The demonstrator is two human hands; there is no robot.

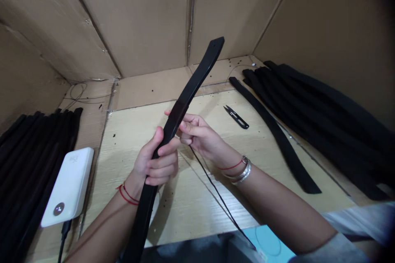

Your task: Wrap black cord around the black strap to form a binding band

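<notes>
My left hand [156,160] grips a long black belt strap [197,74] and holds it upright and tilted across the middle of the view. My right hand [194,131] sits higher on the strap, its fingers pinching at a darker band [178,114] wrapped around the strap. A thin black thread [219,195] runs from near my right hand down towards the bottom edge. Black thread snips [236,117] lie on the wooden board to the right of my right hand, out of reach of the fingers.
Stacked black straps lie at the left [33,164] and right [324,127], with a single strap [277,144] on the board. A white power bank [69,187] has a cable attached. Cardboard walls [148,16] surround the wooden board [216,189].
</notes>
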